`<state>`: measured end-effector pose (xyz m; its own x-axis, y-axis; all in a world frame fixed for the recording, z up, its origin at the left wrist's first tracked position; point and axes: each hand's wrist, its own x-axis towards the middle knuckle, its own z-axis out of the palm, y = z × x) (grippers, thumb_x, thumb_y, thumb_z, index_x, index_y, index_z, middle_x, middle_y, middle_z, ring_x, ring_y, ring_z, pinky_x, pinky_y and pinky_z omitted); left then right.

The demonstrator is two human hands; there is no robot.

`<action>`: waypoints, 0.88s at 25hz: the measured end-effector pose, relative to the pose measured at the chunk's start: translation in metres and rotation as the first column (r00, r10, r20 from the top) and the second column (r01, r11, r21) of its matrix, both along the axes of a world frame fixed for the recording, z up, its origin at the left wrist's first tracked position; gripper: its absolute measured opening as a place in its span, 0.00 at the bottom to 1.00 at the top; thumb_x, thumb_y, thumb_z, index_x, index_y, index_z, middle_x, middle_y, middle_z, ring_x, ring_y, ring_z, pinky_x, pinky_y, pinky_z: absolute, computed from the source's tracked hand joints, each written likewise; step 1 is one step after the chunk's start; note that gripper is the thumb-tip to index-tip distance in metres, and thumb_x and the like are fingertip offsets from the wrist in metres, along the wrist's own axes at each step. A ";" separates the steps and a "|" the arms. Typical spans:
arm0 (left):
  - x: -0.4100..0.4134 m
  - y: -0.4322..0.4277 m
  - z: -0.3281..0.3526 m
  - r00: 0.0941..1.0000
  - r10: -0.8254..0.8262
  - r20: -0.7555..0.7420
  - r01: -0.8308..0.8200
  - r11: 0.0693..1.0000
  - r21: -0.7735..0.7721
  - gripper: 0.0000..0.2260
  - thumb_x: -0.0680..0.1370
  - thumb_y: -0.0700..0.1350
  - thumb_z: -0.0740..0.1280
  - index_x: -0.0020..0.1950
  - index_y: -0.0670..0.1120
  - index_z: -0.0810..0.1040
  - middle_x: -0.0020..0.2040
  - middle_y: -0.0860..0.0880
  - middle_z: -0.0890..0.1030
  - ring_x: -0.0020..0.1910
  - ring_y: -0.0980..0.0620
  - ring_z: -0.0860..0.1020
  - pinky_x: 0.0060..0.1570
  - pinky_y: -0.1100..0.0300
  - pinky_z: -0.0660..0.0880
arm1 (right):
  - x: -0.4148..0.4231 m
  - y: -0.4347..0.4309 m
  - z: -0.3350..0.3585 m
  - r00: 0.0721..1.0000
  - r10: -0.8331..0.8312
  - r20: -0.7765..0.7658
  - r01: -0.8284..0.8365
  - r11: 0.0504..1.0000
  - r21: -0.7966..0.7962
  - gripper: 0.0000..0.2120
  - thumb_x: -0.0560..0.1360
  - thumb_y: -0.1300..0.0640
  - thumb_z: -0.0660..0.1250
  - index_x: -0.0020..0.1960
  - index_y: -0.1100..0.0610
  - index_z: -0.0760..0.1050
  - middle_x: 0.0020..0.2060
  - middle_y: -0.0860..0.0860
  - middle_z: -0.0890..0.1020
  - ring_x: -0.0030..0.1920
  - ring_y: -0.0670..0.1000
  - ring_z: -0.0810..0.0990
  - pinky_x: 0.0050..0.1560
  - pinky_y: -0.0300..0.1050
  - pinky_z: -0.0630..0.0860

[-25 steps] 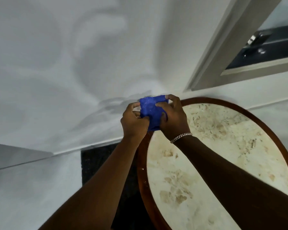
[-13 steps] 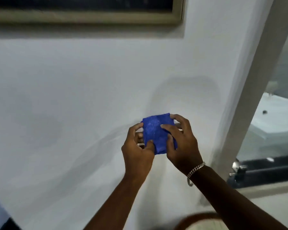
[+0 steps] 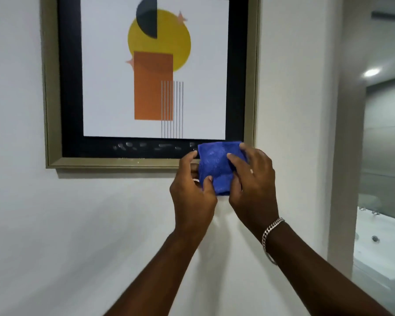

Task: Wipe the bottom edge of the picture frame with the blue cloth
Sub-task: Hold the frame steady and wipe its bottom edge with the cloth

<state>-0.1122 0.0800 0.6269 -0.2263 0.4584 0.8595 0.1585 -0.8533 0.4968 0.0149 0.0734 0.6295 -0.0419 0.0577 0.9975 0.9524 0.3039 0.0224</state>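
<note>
A picture frame [image 3: 114, 162] with a dull gold moulding and a black mat hangs on the white wall, holding an abstract print. Pale specks lie on the mat along its lower band. The folded blue cloth [image 3: 216, 165] is held up in front of the frame's bottom right corner, covering part of the lower moulding. My left hand [image 3: 192, 190] grips the cloth's left side with thumb and fingers. My right hand [image 3: 252, 183], with a silver bracelet at the wrist, grips its right side. Whether the cloth touches the frame is unclear.
A white wall [image 3: 78, 236] spreads below and left of the frame. To the right stands a pale door jamb [image 3: 342, 156], and beyond it a bathroom with a white tub [image 3: 383, 245].
The view has swung upward from a round table to the wall and the picture. Both hands rose with the cloth, from near the table to the frame's bottom right corner.
</note>
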 end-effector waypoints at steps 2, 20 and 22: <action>0.002 0.008 0.001 1.000 0.019 0.017 -0.019 1.000 0.010 0.24 0.73 0.32 0.70 0.68 0.45 0.71 0.51 0.49 0.82 0.44 0.61 0.79 0.45 0.80 0.73 | -0.011 0.012 -0.001 0.988 -0.140 0.061 0.140 0.990 0.012 0.15 0.77 0.58 0.61 0.60 0.63 0.77 0.60 0.62 0.80 0.64 0.64 0.76 0.63 0.63 0.74; -0.155 0.109 0.183 0.125 0.916 -0.381 -0.415 0.397 0.819 0.35 0.79 0.63 0.47 0.80 0.43 0.49 0.81 0.42 0.51 0.80 0.45 0.49 0.78 0.44 0.49 | -0.053 0.091 0.001 0.996 -0.018 -0.089 0.041 0.962 0.271 0.18 0.81 0.42 0.54 0.64 0.50 0.71 0.62 0.55 0.77 0.67 0.57 0.71 0.73 0.60 0.59; -0.155 0.112 0.186 0.129 0.925 -0.358 -0.406 0.379 0.832 0.36 0.79 0.64 0.46 0.80 0.43 0.48 0.81 0.42 0.50 0.80 0.45 0.48 0.78 0.43 0.50 | -0.050 0.094 0.002 0.994 -0.030 -0.103 0.058 0.959 0.276 0.18 0.81 0.43 0.54 0.63 0.50 0.72 0.61 0.56 0.78 0.66 0.57 0.71 0.74 0.59 0.58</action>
